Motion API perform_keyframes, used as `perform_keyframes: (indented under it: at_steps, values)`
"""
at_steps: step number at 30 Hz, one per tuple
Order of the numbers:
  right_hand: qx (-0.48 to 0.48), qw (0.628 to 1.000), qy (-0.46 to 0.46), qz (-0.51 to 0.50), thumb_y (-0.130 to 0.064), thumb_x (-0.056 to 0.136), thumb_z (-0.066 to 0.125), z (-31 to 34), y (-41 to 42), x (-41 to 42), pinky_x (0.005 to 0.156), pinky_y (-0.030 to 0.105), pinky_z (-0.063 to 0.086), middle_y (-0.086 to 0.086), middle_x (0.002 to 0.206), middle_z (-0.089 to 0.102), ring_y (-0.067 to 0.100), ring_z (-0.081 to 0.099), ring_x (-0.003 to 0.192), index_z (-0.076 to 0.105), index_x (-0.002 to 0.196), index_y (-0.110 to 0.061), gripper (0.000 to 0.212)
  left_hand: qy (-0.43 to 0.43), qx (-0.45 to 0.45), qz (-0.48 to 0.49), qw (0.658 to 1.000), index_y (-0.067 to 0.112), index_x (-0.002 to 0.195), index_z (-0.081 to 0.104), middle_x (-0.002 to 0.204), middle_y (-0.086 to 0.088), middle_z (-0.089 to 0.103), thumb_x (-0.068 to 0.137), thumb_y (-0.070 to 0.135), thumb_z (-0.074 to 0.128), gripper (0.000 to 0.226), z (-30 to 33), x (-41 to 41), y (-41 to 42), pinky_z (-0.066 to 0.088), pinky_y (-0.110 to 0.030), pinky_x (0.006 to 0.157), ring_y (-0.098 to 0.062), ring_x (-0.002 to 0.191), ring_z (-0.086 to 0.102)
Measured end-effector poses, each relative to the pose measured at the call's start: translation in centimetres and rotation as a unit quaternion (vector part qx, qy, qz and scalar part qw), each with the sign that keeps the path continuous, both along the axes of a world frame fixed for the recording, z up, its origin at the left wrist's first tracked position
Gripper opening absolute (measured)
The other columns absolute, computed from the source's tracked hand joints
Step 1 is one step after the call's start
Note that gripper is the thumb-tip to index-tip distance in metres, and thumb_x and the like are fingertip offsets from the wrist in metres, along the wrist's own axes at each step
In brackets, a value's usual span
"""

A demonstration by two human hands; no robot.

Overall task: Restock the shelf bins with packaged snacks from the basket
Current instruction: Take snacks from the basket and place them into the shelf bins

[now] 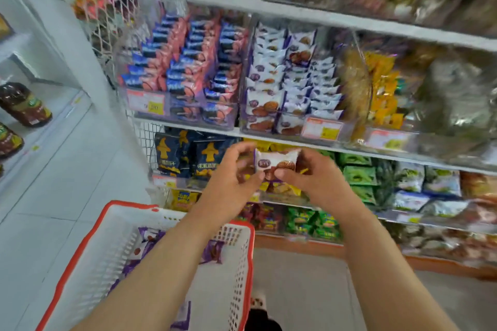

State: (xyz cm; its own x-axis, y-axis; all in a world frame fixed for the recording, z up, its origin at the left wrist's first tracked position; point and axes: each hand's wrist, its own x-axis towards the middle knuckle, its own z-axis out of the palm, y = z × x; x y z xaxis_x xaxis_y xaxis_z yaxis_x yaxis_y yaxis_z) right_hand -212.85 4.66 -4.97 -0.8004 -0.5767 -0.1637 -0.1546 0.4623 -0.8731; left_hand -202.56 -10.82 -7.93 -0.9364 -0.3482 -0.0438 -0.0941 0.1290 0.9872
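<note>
Basket [172,216] left, below the shelf bins [293,126].

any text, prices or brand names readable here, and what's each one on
"9.90", roughly; blurred: yellow part of the price tag on the blue-and-pink snack bin.
Price tag on the white-and-purple snack bin: too blurred to read.
Packet held by left hand and right hand: round purple logo, unreadable.
Dark blue bags: yellow characters, too blurred.

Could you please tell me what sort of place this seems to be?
Most likely a small grocery shop: shelf bins of packaged snacks, price tags on their fronts, and a red-rimmed basket on the floor.
</note>
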Motion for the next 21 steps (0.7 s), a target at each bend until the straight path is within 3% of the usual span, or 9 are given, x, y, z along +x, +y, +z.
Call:
perform_keyframes:
  at_steps: [2, 4, 5, 7, 9, 12, 15, 17, 21]
  values:
    - [-0.004, 1.000, 0.026, 0.002, -0.031, 0.081, 0.077, 1.8, 0.4, -2.0, 0.076, 0.034, 0.051, 0.005, 0.090, 0.070, 0.019, 0.064, 0.083, 0.065, 0.095, -0.025, 0.020, 0.029, -0.040, -0.008, 0.999, 0.045, 0.124, 0.040, 0.123, 0.008, 0.064, 0.096, 0.016, 0.060, 0.046, 1.6, -1.8, 0.6, 0.050, -0.021, 0.091, 0.001, 0.108, 0.060]
    - [-0.016, 0.999, 0.046, -0.010, -0.029, 0.082, 0.076, 3.2, 0.5, -4.1, 0.067, 0.020, 0.049, -0.001, 0.085, 0.067, 0.006, 0.060, 0.074, 0.063, 0.093, -0.030, 0.017, 0.043, -0.128, -0.003, 0.991, 0.037, 0.134, 0.039, 0.137, 0.008, 0.054, 0.097, 0.022, 0.060, 0.046, 2.6, -3.6, 0.8, 0.040, -0.020, 0.102, -0.002, 0.125, 0.048]
    - [-0.020, 0.998, 0.060, -0.022, -0.028, 0.083, 0.075, 3.9, 0.5, -5.2, 0.064, 0.017, 0.046, -0.003, 0.083, 0.065, 0.004, 0.058, 0.071, 0.061, 0.090, -0.032, 0.016, 0.050, -0.219, 0.016, 0.974, 0.032, 0.140, 0.038, 0.146, 0.006, 0.044, 0.096, 0.027, 0.060, 0.050, 2.9, -4.6, 0.7, 0.031, -0.023, 0.110, -0.006, 0.135, 0.037]
    - [-0.029, 0.994, 0.084, -0.064, -0.030, 0.086, 0.073, 5.0, -0.1, -7.6, 0.062, 0.019, 0.043, -0.006, 0.081, 0.064, 0.008, 0.057, 0.073, 0.059, 0.086, -0.033, 0.014, 0.056, -0.414, 0.051, 0.907, 0.022, 0.148, 0.033, 0.158, 0.000, 0.024, 0.095, 0.034, 0.059, 0.060, 2.9, -6.6, 0.0, 0.011, -0.032, 0.117, -0.018, 0.147, 0.017]
    - [-0.027, 0.987, 0.105, -0.114, -0.033, 0.087, 0.072, 5.4, -1.2, -10.8, 0.060, 0.022, 0.039, -0.005, 0.077, 0.059, 0.010, 0.053, 0.069, 0.058, 0.083, -0.020, 0.019, 0.026, -0.503, 0.057, 0.862, 0.020, 0.153, 0.025, 0.164, -0.005, 0.009, 0.095, 0.040, 0.057, 0.069, 2.6, -8.2, -0.8, -0.006, -0.036, 0.117, -0.024, 0.151, 0.002]
    - [-0.041, 0.975, 0.141, -0.165, -0.034, 0.084, 0.074, 5.5, -4.0, -15.4, 0.066, 0.028, 0.045, 0.003, 0.086, 0.064, 0.016, 0.058, 0.075, 0.056, 0.089, -0.016, 0.027, -0.013, -0.539, 0.069, 0.839, 0.015, 0.155, 0.022, 0.164, -0.009, 0.007, 0.093, 0.043, 0.060, 0.078, 1.8, -9.9, -1.7, -0.014, -0.040, 0.115, -0.028, 0.152, -0.003]
    - [0.031, 0.970, 0.170, -0.169, -0.037, 0.088, 0.069, 5.1, -6.6, -18.9, 0.045, 0.017, 0.032, -0.001, 0.070, 0.054, 0.011, 0.049, 0.060, 0.050, 0.079, -0.019, 0.027, -0.036, -0.531, 0.073, 0.843, 0.012, 0.154, 0.023, 0.163, -0.010, 0.014, 0.090, 0.046, 0.064, 0.084, 1.1, -10.6, -1.8, -0.005, -0.046, 0.120, -0.027, 0.152, 0.000]
    - [0.064, 0.968, 0.164, -0.177, -0.039, 0.089, 0.067, 4.2, -8.0, -20.9, 0.041, 0.014, 0.030, -0.004, 0.064, 0.047, 0.009, 0.044, 0.055, 0.051, 0.080, -0.015, 0.031, -0.037, -0.531, 0.075, 0.843, 0.011, 0.154, 0.023, 0.163, -0.011, 0.017, 0.088, 0.047, 0.065, 0.087, 0.8, -10.7, -1.9, 0.003, -0.049, 0.122, -0.027, 0.152, 0.003]
    - [0.016, 0.974, 0.133, -0.181, -0.031, 0.086, 0.072, 2.1, -10.2, -23.7, 0.048, 0.013, 0.037, 0.001, 0.081, 0.057, 0.014, 0.053, 0.076, 0.056, 0.094, -0.012, 0.027, -0.035, -0.539, 0.068, 0.839, 0.012, 0.156, 0.019, 0.163, -0.009, 0.015, 0.087, 0.048, 0.064, 0.090, 0.9, -10.6, -2.2, -0.001, -0.045, 0.120, -0.027, 0.152, 0.003]
